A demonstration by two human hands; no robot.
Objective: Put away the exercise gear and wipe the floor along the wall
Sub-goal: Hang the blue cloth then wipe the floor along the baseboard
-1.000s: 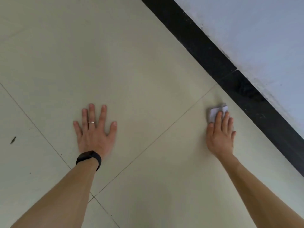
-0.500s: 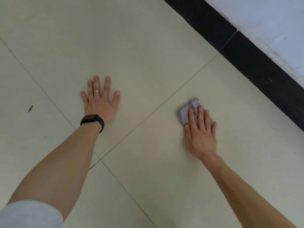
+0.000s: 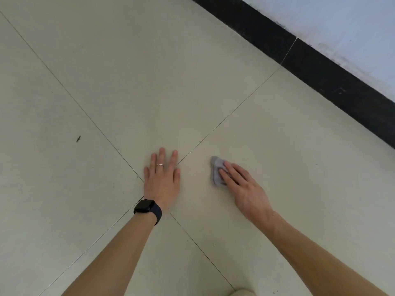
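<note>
Left hand: our left hand lies palm down on the floor, right where two tile joints cross.
Left fingers: the fingers are straight and slightly spread, holding nothing, their tips pointing away from us.
Right hand: our right hand rests on the tile to the right of the left hand, near it but apart.
Right fingers: these fingers are stretched out nearly flat and press down on the cloth; we see no curl around it.
Cloth: a small grey cloth lies crumpled on the floor under the right fingertips, its far edge showing beyond them, well apart from the wall.
Wall: a pale wall with a black baseboard runs diagonally across the upper right.
Wrist and ring: we see a black watch on the left wrist and a ring on one left finger.
Floor mark: a small dark speck sits on the tile far to the left of the hands.
</note>
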